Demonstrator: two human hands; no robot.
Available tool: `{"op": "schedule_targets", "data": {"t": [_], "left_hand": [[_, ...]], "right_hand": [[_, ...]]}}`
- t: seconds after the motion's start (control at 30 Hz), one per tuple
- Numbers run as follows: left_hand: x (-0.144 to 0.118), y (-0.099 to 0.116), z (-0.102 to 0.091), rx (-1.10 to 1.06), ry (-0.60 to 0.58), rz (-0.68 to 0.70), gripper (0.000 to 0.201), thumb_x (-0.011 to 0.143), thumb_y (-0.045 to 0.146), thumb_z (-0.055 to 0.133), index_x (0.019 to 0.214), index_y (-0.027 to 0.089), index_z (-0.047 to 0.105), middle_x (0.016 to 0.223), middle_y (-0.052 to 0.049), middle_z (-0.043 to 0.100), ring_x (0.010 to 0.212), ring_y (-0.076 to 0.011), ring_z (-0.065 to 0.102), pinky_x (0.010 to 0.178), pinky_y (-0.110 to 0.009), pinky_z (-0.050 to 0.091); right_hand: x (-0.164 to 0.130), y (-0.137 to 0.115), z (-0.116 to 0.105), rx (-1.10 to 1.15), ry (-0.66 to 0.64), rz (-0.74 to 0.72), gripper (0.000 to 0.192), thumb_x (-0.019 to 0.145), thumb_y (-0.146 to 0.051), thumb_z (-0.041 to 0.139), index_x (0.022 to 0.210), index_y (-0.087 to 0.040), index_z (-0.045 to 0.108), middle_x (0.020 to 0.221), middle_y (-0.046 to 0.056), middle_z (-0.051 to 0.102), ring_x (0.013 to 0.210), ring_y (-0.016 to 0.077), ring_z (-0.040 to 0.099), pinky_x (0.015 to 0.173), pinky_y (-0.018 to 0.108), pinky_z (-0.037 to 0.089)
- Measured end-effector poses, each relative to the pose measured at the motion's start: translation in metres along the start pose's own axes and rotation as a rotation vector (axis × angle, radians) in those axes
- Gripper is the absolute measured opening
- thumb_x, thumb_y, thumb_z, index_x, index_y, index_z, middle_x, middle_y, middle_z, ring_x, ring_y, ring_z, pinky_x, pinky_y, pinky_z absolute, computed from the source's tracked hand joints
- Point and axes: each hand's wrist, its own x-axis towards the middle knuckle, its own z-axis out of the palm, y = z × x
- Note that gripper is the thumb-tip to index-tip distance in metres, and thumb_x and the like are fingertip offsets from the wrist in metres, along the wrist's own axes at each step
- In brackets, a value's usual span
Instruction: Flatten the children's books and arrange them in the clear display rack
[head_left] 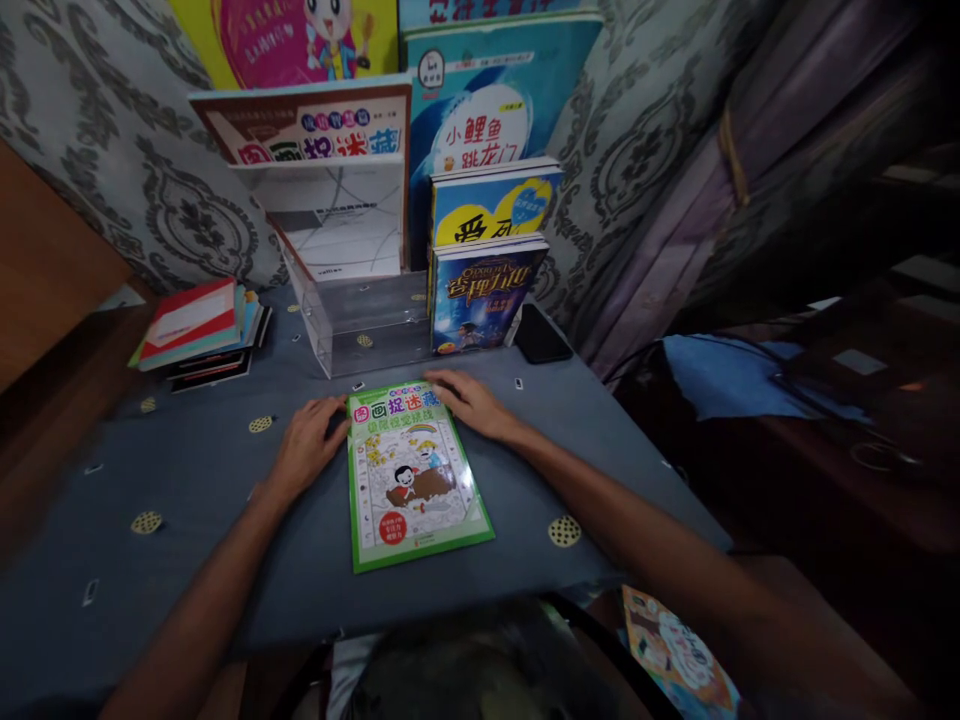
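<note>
A thin green-edged picture book [412,480] lies flat on the cloth-covered table, its cover with Chinese lettering and cartoon children facing up. My left hand [310,440] rests on the cloth at the book's upper left edge, thumb and forefinger apart, fingertips at the edge. At the upper right corner lies my right hand [474,402], fingers stretched out and touching the corner of the cover. Just beyond the book stands a clear acrylic stand [375,345]. Upright in its right side are a dark blue book [480,300] and a yellow-and-blue book [491,205].
Taller books, including a teal book [487,90] and a brown-bordered book [255,125], stand behind. A small pile of books [199,325] lies at left, a black phone [541,335] at right. Below the table's front edge is another book [679,650]. Patterned curtains [630,150] hang behind.
</note>
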Motion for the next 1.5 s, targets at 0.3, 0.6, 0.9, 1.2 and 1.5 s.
{"op": "schedule_targets", "data": {"t": [0.3, 0.6, 0.9, 1.2, 1.5], "left_hand": [[0.001, 0.008, -0.003, 0.147, -0.029, 0.042, 0.028, 0.097, 0.032, 0.045, 0.112, 0.020, 0.066, 0.124, -0.011, 0.071, 0.121, -0.0314, 0.060, 0.098, -0.049, 0.049], [0.019, 0.037, 0.018, 0.182, -0.102, 0.200, 0.034, 0.100, 0.026, 0.043, 0.126, 0.017, 0.063, 0.133, -0.013, 0.067, 0.128, -0.0298, 0.058, 0.106, -0.051, 0.047], [0.055, 0.069, 0.045, 0.112, -0.169, 0.359, 0.037, 0.101, 0.023, 0.043, 0.132, 0.019, 0.063, 0.138, -0.012, 0.065, 0.129, -0.0262, 0.058, 0.106, -0.048, 0.046], [0.051, 0.079, 0.053, 0.011, -0.217, 0.500, 0.042, 0.096, 0.014, 0.043, 0.133, 0.020, 0.064, 0.139, -0.010, 0.065, 0.132, -0.0234, 0.057, 0.111, -0.050, 0.040], [0.023, 0.097, 0.046, -0.108, -0.249, 0.611, 0.044, 0.095, 0.011, 0.045, 0.132, 0.023, 0.064, 0.136, -0.010, 0.067, 0.130, -0.0248, 0.058, 0.108, -0.052, 0.043]], "right_hand": [[0.011, 0.023, -0.001, 0.424, 0.088, 0.103, 0.032, 0.100, -0.037, 0.052, 0.119, -0.017, 0.068, 0.118, 0.009, 0.074, 0.113, 0.0221, 0.069, 0.105, 0.044, 0.051], [0.014, 0.030, 0.004, 0.522, 0.121, 0.102, 0.026, 0.098, -0.037, 0.058, 0.113, -0.021, 0.071, 0.114, 0.008, 0.075, 0.113, 0.0251, 0.070, 0.105, 0.047, 0.052], [0.016, 0.031, 0.006, 0.423, 0.150, 0.083, 0.028, 0.099, -0.036, 0.055, 0.114, -0.021, 0.072, 0.113, 0.007, 0.076, 0.111, 0.0239, 0.071, 0.102, 0.043, 0.054], [0.014, 0.028, 0.004, 0.342, 0.144, 0.033, 0.029, 0.096, -0.025, 0.051, 0.117, -0.017, 0.070, 0.113, 0.008, 0.074, 0.109, 0.0225, 0.070, 0.102, 0.042, 0.053], [0.014, 0.030, 0.006, 0.377, 0.133, 0.017, 0.027, 0.094, -0.021, 0.053, 0.116, -0.018, 0.068, 0.116, 0.008, 0.073, 0.111, 0.0210, 0.069, 0.103, 0.042, 0.054]]}}
